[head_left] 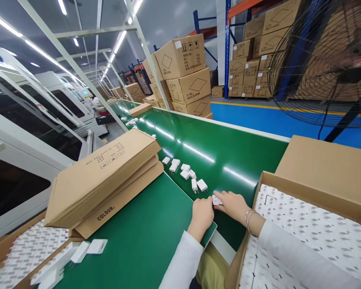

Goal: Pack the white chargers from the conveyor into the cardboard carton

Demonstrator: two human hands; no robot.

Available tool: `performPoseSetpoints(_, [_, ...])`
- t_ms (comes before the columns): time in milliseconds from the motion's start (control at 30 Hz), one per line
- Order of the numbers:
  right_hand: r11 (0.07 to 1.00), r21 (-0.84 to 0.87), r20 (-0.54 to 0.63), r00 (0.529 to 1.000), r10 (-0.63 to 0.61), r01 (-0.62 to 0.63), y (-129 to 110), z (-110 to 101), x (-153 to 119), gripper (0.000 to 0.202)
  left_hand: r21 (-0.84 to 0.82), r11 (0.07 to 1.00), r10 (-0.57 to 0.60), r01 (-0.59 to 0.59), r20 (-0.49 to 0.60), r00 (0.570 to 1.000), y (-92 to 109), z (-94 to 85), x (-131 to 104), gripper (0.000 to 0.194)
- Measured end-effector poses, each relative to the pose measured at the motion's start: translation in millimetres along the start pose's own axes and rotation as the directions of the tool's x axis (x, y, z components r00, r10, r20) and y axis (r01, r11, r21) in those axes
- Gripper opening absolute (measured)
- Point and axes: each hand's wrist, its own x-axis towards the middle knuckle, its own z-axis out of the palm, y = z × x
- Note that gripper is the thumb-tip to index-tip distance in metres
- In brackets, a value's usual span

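Note:
My right hand [235,205], with bracelets at the wrist, pinches a white charger plug [217,200] over the green belt. My left hand [203,213] is curled closed right beside it, close to the plug's left end. Its fingertips are turned away from view, so I cannot tell what they grip. Just beyond both hands, several loose white charger plugs [185,174] lie scattered on the green conveyor belt [216,154], some with metal prongs showing. To the right of my right hand, an open carton [260,188] holds tight rows of white plugs.
Flattened cardboard boxes [108,168] are stacked on the green side table [132,228] at left. Near them lie several white plugs [96,246] and another filled carton [33,251]. A caged fan [319,72] stands at upper right. Stacked cartons [188,86] rise behind the belt.

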Motion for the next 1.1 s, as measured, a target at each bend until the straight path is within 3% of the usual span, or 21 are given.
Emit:
performPoseSetpoints(67, [0.997, 0.079, 0.011, 1.000, 0.024, -0.025, 2, -6, -2, 0.031, -0.011, 0.999, -0.041, 0.040, -0.041, 0.998, -4, -3.9, 4, 0.024])
performPoseSetpoints(167, [0.960, 0.276, 0.029, 0.998, 0.047, -0.053, 10, -30, -15, 0.031, 0.014, 0.967, -0.250, 0.256, -0.168, 0.954, -12, -12.1, 18, 0.032])
performPoseSetpoints(233, [0.888, 0.454, 0.073, 0.997, 0.035, -0.064, 15, -49, -34, 0.039, 0.030, 0.921, -0.372, 0.387, -0.220, 0.902, -19, -15.3, 31, 0.034])
performPoseSetpoints(300, [0.785, 0.613, 0.129, 0.992, 0.007, -0.085, 19, -65, -60, 0.050, 0.028, 0.902, -0.417, 0.431, -0.197, 0.887, -25, -15.5, 44, 0.033])
performPoseSetpoints(367, [0.522, 0.829, 0.228, 0.974, 0.011, -0.200, 23, -71, -89, 0.058, 0.009, 0.895, -0.439, 0.445, -0.145, 0.887, -30, -14.2, 54, 0.032])
performPoseSetpoints(433, [0.066, 0.933, 0.355, 0.935, -0.014, -0.353, 28, -66, -116, 0.061, -0.010, 0.887, -0.459, 0.461, -0.104, 0.882, -33, -13.7, 61, 0.033])
performPoseSetpoints(467, [-0.159, 0.907, 0.387, 0.921, -0.049, -0.390, 31, -61, -128, 0.060, -0.018, 0.883, -0.468, 0.469, -0.092, 0.879, -33, -14.1, 62, 0.033])
performPoseSetpoints(500, [-0.323, 0.861, 0.387, 0.918, -0.082, -0.392, 34, -54, -138, 0.058, -0.025, 0.879, -0.477, 0.476, -0.087, 0.875, -33, -14.8, 63, 0.033])
performPoseSetpoints(567, [-0.474, 0.818, 0.307, 0.944, -0.119, -0.326, 37, -41, -153, 0.053, -0.031, 0.874, -0.485, 0.484, -0.102, 0.869, -29, -16.4, 63, 0.033])
performPoseSetpoints(667, [-0.549, 0.810, 0.154, 0.978, -0.139, -0.206, 39, -30, -163, 0.049, -0.019, 0.888, -0.457, 0.460, -0.162, 0.875, -11, -14.6, 62, 0.034])
performPoseSetpoints(800, [-0.561, 0.823, -0.010, 0.985, -0.171, -0.089, 38, -30, -166, 0.049, 0.009, 0.907, -0.411, 0.421, -0.194, 0.891, 19, -2.5, 62, 0.028])
performPoseSetpoints(967, [-0.630, 0.768, -0.094, 0.951, -0.296, -0.120, 37, -28, -165, 0.041, 0.040, 0.906, -0.408, 0.421, -0.181, 0.895, 36, 5.0, 62, 0.032])
performPoseSetpoints(1100, [-0.669, 0.724, -0.091, 0.938, -0.334, -0.168, 38, -21, -164, 0.039, 0.060, 0.946, -0.313, 0.319, -0.090, 0.945, 40, -0.1, 56, 0.030])
